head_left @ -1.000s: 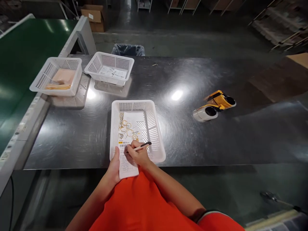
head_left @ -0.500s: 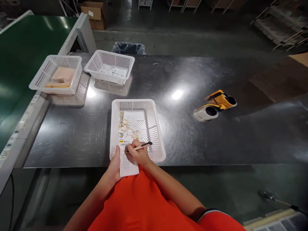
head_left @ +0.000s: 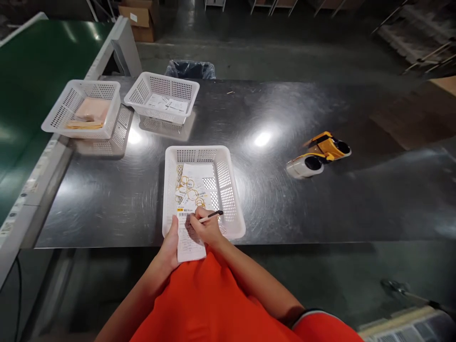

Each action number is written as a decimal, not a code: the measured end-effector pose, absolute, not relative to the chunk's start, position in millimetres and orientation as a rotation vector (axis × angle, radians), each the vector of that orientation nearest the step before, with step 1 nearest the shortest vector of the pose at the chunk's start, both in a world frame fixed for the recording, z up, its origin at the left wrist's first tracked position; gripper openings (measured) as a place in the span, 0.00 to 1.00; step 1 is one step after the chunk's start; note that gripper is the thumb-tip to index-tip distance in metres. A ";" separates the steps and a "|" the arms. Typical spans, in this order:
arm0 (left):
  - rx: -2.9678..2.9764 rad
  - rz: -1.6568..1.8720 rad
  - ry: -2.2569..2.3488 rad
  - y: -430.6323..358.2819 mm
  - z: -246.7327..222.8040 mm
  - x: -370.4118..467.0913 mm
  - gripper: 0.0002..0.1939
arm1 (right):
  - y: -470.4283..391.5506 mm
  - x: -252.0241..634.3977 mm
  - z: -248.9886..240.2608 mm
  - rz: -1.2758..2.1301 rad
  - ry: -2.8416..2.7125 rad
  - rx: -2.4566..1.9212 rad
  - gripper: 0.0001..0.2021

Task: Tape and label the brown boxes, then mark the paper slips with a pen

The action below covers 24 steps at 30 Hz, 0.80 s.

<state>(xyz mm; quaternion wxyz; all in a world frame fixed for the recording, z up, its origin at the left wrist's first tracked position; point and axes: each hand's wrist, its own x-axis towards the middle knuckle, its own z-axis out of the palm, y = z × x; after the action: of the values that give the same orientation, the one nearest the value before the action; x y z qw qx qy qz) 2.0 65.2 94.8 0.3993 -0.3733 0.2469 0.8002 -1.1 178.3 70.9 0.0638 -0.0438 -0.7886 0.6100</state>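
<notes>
My left hand (head_left: 170, 246) grips the left edge of a long white printed slip (head_left: 188, 244), with the thumb along its side and the other fingers hidden beneath. A barcode and a small yellow mark show near its top. Closed around a pen (head_left: 210, 217) with a pale barrel and dark end, my right hand (head_left: 207, 232) rests over the upper part of the slip. Both hands are at the near rim of a white perforated basket (head_left: 233, 199). Inside it lie paper slips (head_left: 199, 172) and several yellow rubber bands (head_left: 193, 194).
Two more white baskets stand at the back left, one with peach-coloured packets (head_left: 93, 110), one with papers (head_left: 177, 105). A yellow-and-white device (head_left: 306, 166) sits on the metal table (head_left: 278, 204) to the right. A green conveyor belt (head_left: 42, 71) runs along the left.
The pen and my right hand have shifted very slightly over the slip, the pen's dark end a little to the left. My left hand keeps its hold.
</notes>
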 end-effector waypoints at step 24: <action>-1.073 1.966 0.748 21.7 81.8 -2.2 0.20 | 244.2 -44.8 -0.2 1.144 -3.172 -0.653 0.09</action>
<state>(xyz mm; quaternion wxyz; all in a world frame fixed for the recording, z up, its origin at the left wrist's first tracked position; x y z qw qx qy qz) -2.2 21.7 81.8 0.3806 -0.4202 0.2929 0.7699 -44.8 244.2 -0.2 -0.1459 -0.1882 -0.9136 0.3295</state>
